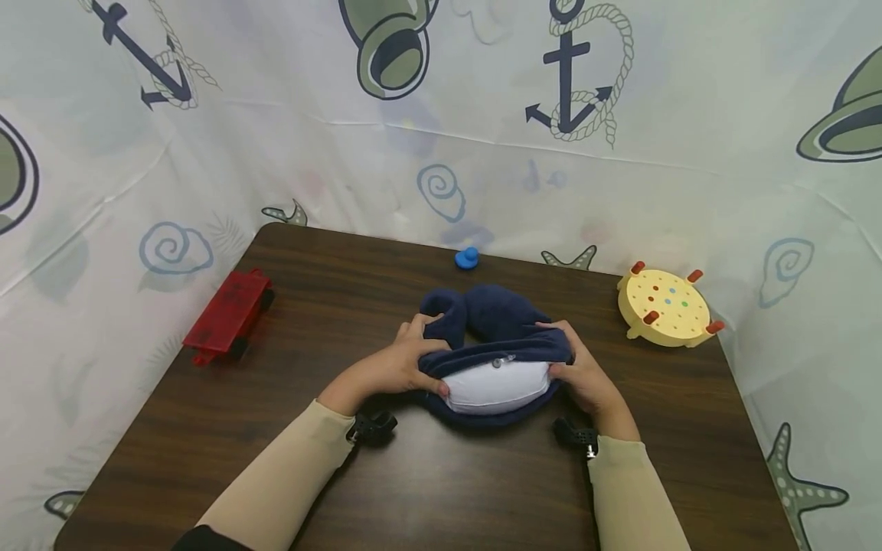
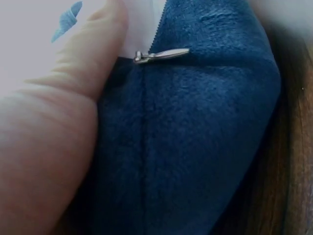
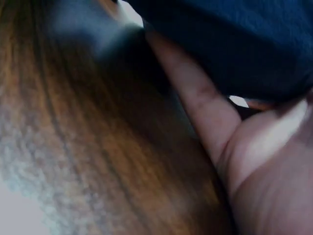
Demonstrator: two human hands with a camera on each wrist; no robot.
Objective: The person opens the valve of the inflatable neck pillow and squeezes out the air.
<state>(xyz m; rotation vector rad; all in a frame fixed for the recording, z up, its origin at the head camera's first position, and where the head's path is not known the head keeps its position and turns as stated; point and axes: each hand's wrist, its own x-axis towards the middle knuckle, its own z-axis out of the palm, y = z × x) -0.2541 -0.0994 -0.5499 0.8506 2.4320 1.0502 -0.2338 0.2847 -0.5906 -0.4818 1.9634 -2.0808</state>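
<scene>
A navy plush neck pillow (image 1: 503, 310) lies near the middle of the table, its curve towards the person. Its cover is unzipped along that curve, and the white inner cushion (image 1: 492, 387) shows through the gap. My left hand (image 1: 400, 360) grips the pillow's left side, thumb at the edge of the opening. On the right side my right hand (image 1: 586, 375) holds the cover, its thumb by the white cushion. In the left wrist view a metal zipper pull (image 2: 164, 55) sits at the end of the opening. Some fingers of both hands are hidden by the fabric.
On the dark wooden table (image 1: 331, 275), a red toy skateboard-like object (image 1: 229, 314) lies at the left. A small blue knob-like piece (image 1: 467, 258) stands at the back edge. A round yellow toy (image 1: 664, 306) with red pegs sits at the right. Patterned white cloth (image 1: 331, 153) hangs behind.
</scene>
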